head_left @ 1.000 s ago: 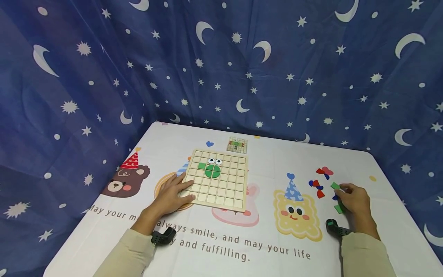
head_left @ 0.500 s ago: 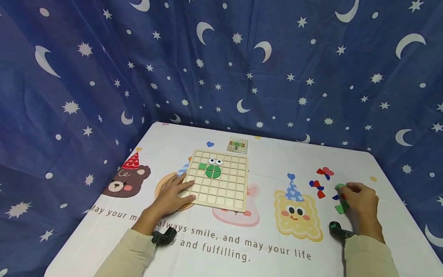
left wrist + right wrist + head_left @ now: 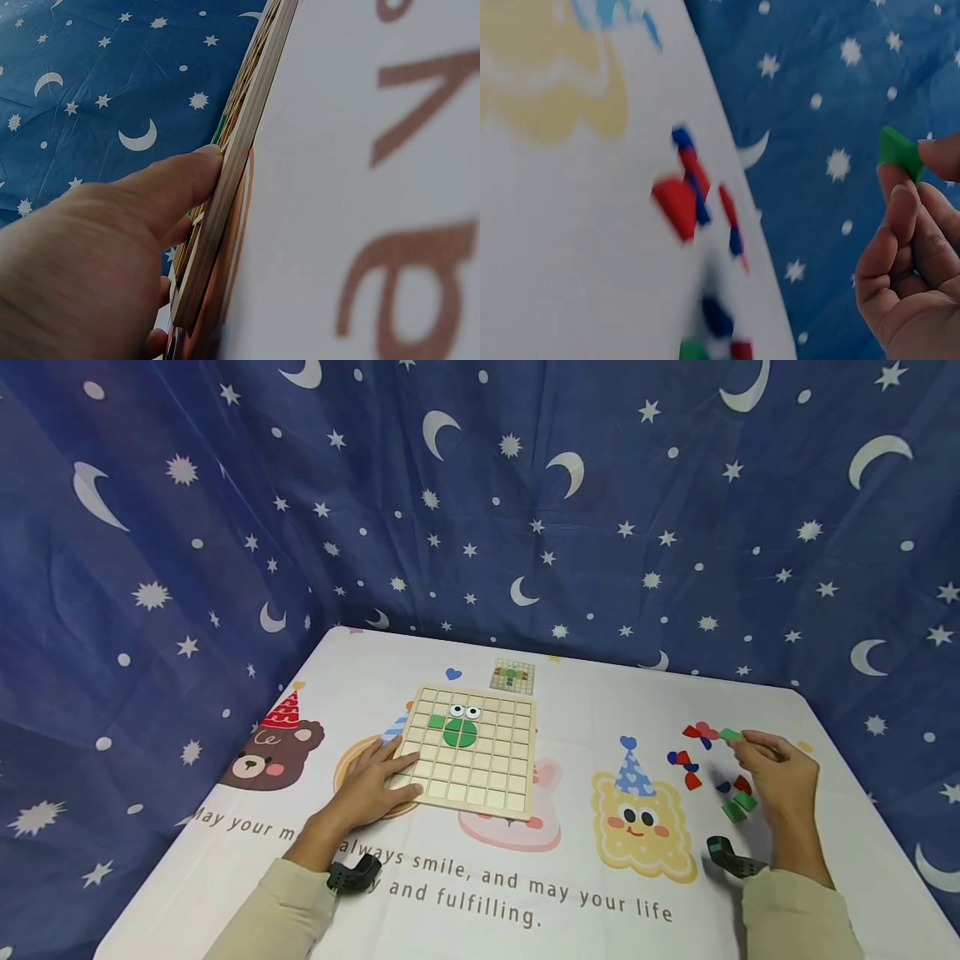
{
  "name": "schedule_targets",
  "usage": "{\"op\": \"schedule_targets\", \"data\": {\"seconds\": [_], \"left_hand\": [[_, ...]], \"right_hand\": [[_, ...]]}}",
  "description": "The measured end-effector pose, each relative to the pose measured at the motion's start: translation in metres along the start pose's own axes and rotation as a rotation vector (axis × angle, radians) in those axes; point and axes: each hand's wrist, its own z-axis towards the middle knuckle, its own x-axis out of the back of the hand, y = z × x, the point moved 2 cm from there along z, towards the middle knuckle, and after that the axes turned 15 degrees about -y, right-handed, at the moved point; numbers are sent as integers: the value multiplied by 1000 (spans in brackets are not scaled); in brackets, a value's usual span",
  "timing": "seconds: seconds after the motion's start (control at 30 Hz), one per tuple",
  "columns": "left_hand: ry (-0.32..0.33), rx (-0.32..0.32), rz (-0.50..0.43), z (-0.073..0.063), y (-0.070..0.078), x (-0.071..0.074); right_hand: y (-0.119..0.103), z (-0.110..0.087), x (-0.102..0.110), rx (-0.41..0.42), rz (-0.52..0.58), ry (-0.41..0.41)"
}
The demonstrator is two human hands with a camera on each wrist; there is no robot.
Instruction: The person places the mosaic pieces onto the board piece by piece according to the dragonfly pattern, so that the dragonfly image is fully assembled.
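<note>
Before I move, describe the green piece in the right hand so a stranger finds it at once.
On the white table, go to the right side, where loose red, blue and green pieces lie scattered. There the right hand pinches the green piece. It alone is held in the air; the other green pieces lie on the table or sit on the grid board.

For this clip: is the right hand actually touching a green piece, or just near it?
Touching. The right wrist view shows it: the right hand pinches the green piece between thumb and fingers, with no gap.
</note>
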Motion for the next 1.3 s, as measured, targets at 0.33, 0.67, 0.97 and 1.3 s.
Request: {"op": "schedule_targets", "data": {"seconds": [0.33, 0.67, 0.97, 1.3], "left_hand": [[1, 3, -1, 0, 0, 0], [-1, 3, -4, 1, -1, -2], [-3, 4, 4, 2, -2, -2], [-5, 6, 7, 1, -2, -1]], "right_hand": [[-30, -11, -41, 173, 170, -67], [-58, -23, -93, 390, 216, -183], [-70, -30, -139, 473, 224, -317], [-74, -37, -192, 498, 196, -419]]}}
